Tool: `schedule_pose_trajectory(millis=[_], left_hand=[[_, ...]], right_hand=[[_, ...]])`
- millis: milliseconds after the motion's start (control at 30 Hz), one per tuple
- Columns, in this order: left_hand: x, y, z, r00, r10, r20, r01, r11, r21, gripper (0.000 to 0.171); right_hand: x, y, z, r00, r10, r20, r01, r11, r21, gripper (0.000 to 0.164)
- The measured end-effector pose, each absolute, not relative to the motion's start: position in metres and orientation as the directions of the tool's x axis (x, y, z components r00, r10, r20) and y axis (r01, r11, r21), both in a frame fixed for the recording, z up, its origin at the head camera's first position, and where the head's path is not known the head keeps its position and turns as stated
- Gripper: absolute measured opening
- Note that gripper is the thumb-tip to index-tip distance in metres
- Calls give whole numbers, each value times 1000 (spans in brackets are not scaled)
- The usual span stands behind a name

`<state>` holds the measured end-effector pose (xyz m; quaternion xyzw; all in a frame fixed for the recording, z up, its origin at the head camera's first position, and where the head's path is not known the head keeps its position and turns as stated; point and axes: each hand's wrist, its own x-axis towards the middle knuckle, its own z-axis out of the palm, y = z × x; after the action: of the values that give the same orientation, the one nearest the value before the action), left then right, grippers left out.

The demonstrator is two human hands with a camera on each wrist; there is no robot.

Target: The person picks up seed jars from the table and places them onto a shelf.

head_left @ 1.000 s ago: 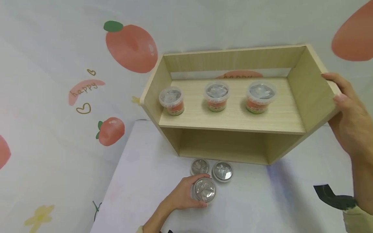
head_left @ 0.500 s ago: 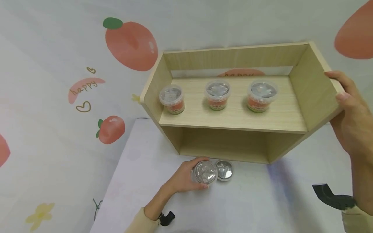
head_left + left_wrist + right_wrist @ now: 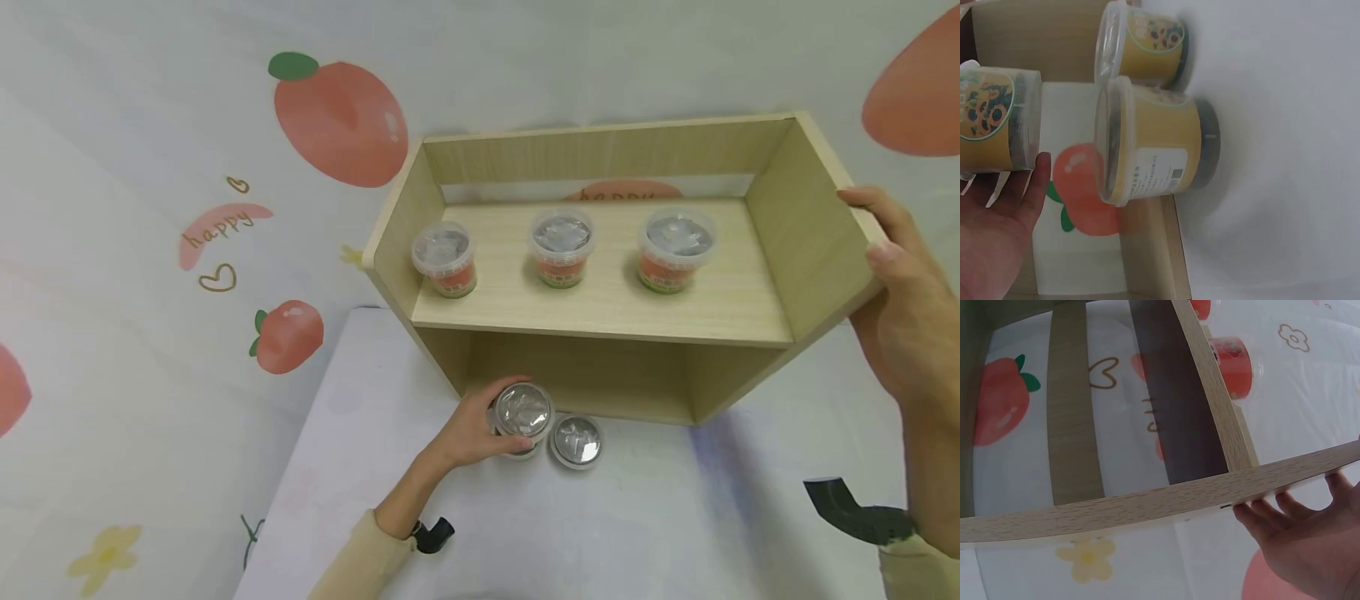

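My left hand (image 3: 474, 429) grips a clear-lidded plastic tub (image 3: 523, 410), whose yellow sunflower label (image 3: 988, 109) shows in the left wrist view. In the head view this tub is over another tub (image 3: 525, 454), largely hiding it, at the front of the lower compartment. A further silver-topped tub (image 3: 576, 440) stands just right of it on the table. My right hand (image 3: 911, 308) holds the front edge of the right side panel of the wooden shelf (image 3: 600, 329); its fingers (image 3: 1260, 515) lie along the panel's outer side in the right wrist view.
Three tubs with red-orange labels stand on the upper board: a left tub (image 3: 448, 260), a middle tub (image 3: 562, 248) and a right tub (image 3: 675, 250). The shelf stands on a white table (image 3: 637, 525) against a fruit-printed wall cloth (image 3: 150, 350).
My left hand has moved forward with its tub, from in front of the two standing tubs to over the left one, by the lower compartment. My right hand stays on the shelf.
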<state>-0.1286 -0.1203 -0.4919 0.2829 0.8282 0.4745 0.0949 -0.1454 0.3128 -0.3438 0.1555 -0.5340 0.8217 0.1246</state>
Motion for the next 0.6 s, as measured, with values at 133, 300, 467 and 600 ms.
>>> schedule_pose_trajectory(millis=[133, 300, 467, 600], left_hand=[[-135, -119, -492, -835, 537, 123, 389, 417, 821, 80], [-147, -116, -496, -861, 483, 157, 398, 449, 800, 80], [-156, -116, -501, -882, 445, 158, 378, 466, 800, 78], [-162, -116, -503, -892, 421, 163, 366, 465, 806, 76]], right_hand=[[-145, 313, -344, -915, 26, 403, -376, -413, -829, 52], [-143, 312, -343, -920, 44, 389, -375, -386, -843, 52], [-143, 312, -343, -923, 38, 384, -369, -379, -849, 53], [-143, 312, -342, -924, 48, 380, -370, -371, -852, 53]])
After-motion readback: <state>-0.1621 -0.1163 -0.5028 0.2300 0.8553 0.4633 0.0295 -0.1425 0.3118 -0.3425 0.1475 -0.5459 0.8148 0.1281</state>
